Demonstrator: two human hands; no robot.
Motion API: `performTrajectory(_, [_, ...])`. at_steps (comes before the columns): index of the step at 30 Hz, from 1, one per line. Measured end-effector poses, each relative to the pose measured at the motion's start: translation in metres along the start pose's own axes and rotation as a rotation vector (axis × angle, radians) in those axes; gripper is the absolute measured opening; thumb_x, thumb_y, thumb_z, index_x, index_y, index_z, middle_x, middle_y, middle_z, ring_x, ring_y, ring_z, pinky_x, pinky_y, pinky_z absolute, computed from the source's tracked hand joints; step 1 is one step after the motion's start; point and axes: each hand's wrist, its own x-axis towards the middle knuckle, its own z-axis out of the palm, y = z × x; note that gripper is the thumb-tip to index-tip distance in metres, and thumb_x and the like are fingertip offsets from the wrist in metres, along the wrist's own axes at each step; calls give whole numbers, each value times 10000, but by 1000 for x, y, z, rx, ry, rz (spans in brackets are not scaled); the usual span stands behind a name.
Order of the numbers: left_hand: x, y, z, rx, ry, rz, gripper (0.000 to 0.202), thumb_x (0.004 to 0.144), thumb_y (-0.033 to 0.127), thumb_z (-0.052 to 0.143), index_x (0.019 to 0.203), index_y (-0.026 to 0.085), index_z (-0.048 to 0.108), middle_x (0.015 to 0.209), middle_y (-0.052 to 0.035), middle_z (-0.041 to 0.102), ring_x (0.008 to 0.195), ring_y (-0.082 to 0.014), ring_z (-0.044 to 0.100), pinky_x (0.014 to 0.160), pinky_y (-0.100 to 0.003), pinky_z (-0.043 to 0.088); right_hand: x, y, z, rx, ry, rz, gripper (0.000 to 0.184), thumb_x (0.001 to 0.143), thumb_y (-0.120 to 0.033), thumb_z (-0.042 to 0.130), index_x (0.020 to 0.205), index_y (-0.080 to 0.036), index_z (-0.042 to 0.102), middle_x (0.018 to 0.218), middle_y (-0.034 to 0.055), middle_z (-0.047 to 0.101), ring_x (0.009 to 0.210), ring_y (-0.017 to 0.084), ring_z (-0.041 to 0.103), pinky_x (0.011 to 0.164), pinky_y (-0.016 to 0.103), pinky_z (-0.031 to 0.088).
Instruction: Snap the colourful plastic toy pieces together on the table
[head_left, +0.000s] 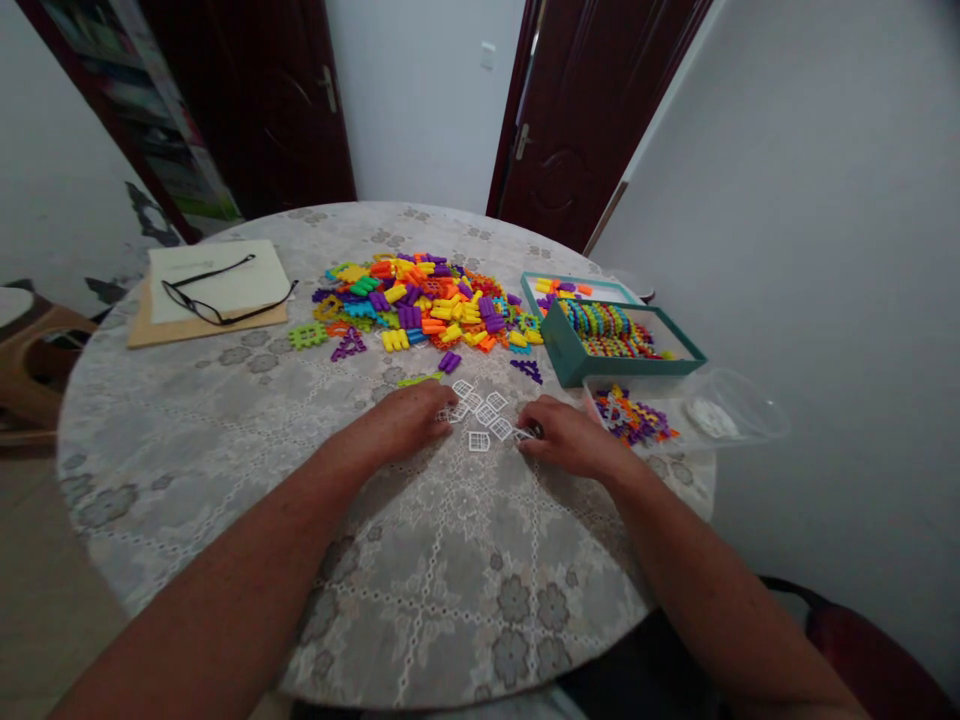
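Several small white lattice pieces (pixel 486 413) lie flat on the patterned tablecloth between my hands. At their left edge is my left hand (pixel 420 415), its fingers curled and closed around a white lattice piece (pixel 448 412). On the right side my right hand (pixel 559 435) pinches another white lattice piece (pixel 523 434) between thumb and fingers. One loose white piece (pixel 478 441) lies a little nearer to me. Just beyond my left hand are a lime-green piece (pixel 417 381) and a purple connector (pixel 450 362).
Behind my hands rises a pile of colourful plastic pieces (pixel 427 300). To the right stand a teal box (pixel 566 355) of beaded-looking pieces and a clear plastic container (pixel 731 415). Eyeglasses (pixel 217 315) rest on a paper pad (pixel 172 265) at the left.
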Motion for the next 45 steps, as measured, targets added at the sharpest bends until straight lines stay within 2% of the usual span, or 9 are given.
performTrajectory(4, [1,1,2,-1,18,5,178,921,259,630,1095,241,663,1186,-103,660,1071,-275,632,935,-397,491,-5,-3,-2,7,-7,33,112,905,-252,724,1004,-216,686,1060,56,694,956,202,631,810,279,423])
performTrajectory(10, [1,2,1,-8,18,6,166,917,243,620,1081,244,642,1168,-96,668,1074,-269,630,935,-389,480,0,6,4,75,-1,13,167,871,-220,738,1023,-221,667,1023,43,690,938,198,623,789,274,419])
performTrajectory(13, [1,4,0,-27,16,-30,231,916,240,627,1148,232,627,1217,-111,672,1096,-274,639,922,-379,483,4,14,9,148,-4,-11,257,829,-141,704,1072,-221,677,981,21,693,878,178,615,762,268,414])
performTrajectory(17, [1,5,1,-57,27,-65,365,908,225,642,1270,228,602,1265,-119,681,1107,-275,651,928,-371,479,6,17,12,230,-47,-31,151,845,-161,681,986,-214,696,895,-1,685,810,161,603,726,265,410])
performTrajectory(24, [3,3,1,7,8,7,96,964,273,595,1013,231,667,1051,-86,715,967,-254,634,831,-354,442,1,16,4,397,21,46,118,924,-271,645,1007,-208,700,762,-24,612,700,144,550,653,266,388])
performTrajectory(28, [2,11,-8,-17,-7,27,70,950,261,606,962,220,663,1001,-74,707,912,-227,621,794,-334,424,-6,16,-3,502,-154,-73,260,922,-325,681,1161,-224,694,781,-36,581,708,142,532,646,262,398])
performTrajectory(32, [-1,25,-12,-113,-92,82,75,922,252,642,982,225,677,951,-33,710,839,-188,613,738,-301,411,-9,8,0,354,-245,-83,310,899,-267,708,1207,-236,693,835,-31,621,752,146,567,682,269,413])
performTrajectory(38, [-1,44,1,-70,-180,34,475,897,258,735,1364,262,652,1055,-45,764,905,-207,667,792,-305,450,-9,-5,4,162,-231,-114,245,873,-213,743,1114,-218,704,934,9,677,811,163,588,730,277,412])
performTrajectory(45, [0,41,12,-18,-133,30,354,904,285,733,1254,250,689,1268,-90,730,1146,-261,655,982,-368,474,-12,-3,5,133,-186,-179,192,876,-182,732,1063,-209,694,1061,48,662,951,195,609,849,304,453])
